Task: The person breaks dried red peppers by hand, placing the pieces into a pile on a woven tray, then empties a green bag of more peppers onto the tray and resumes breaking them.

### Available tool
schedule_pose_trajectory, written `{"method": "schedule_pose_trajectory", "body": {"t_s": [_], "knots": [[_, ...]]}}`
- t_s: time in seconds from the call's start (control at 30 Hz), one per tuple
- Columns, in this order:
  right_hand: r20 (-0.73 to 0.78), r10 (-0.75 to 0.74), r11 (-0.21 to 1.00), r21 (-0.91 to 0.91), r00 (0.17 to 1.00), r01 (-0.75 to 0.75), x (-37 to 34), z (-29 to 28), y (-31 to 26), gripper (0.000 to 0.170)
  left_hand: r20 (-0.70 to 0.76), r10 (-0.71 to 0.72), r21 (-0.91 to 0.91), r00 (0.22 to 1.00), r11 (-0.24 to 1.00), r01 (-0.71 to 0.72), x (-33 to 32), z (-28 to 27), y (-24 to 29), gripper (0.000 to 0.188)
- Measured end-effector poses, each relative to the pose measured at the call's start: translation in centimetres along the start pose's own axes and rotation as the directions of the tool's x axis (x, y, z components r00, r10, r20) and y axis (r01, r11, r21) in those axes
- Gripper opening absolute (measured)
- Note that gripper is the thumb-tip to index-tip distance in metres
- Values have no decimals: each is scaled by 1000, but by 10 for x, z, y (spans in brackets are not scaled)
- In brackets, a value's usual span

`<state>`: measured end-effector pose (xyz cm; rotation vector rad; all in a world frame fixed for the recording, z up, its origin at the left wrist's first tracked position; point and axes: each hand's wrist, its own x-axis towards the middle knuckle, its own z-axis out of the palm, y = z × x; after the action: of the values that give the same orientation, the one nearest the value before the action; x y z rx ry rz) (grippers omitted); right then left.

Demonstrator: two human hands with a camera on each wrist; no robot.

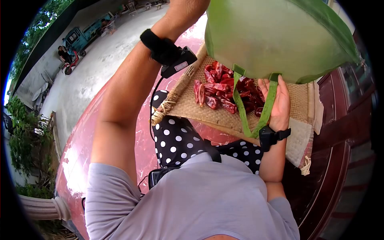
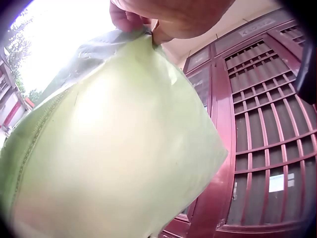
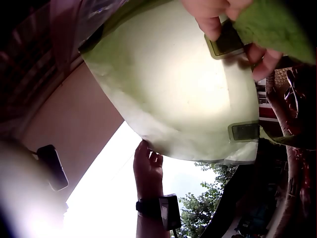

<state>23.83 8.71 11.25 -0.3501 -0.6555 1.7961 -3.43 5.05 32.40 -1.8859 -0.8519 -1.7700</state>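
Observation:
A green reusable bag (image 1: 280, 40) hangs upside down, its strap handles (image 1: 271, 100) dangling toward dried red chilies (image 1: 218, 90). High up, my left hand (image 1: 186, 10) grips the bag by its bottom; in the left wrist view the fingers (image 2: 126, 19) pinch the gathered material. Lower down on the right, my right hand (image 1: 281, 102) holds the bag's mouth edge beside one handle. The right wrist view shows its fingers (image 3: 267, 64) around the edge where that handle is sewn on. The chilies lie heaped on a woven tray (image 1: 208, 114) below the bag's mouth.
The tray, with a bound rim (image 1: 176, 96), sits before the person's polka-dot trousers (image 1: 176, 140) on a red shiny surface (image 1: 96, 128). Dark red barred doors (image 2: 247, 148) stand close on the right. Farther off left are a blue three-wheeler (image 1: 76, 40) and a person on a red scooter.

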Motion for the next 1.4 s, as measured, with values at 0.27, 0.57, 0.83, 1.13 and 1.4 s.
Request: {"method": "schedule_pose_trajectory", "body": {"t_s": [0.27,0.57,0.83,1.13,1.4], "knots": [[137,-51,989,-131,989,69,-23,39,3,17,-119,-347,80,930,931,357,-14,-44,-65,9],[303,195,978,-129,933,-163,-27,111,65,31,453,-187,239,872,967,83,-90,-104,36,78],[361,236,875,-483,902,-36,-18,130,98,34,471,-522,439,711,838,324,-208,-103,67,101],[659,213,579,-680,721,450,-19,166,127,53,87,-598,714,797,595,369,-199,-104,22,70],[622,293,576,-721,726,385,-44,142,112,41,-121,-876,102,467,457,883,-215,-191,-95,68]]}}
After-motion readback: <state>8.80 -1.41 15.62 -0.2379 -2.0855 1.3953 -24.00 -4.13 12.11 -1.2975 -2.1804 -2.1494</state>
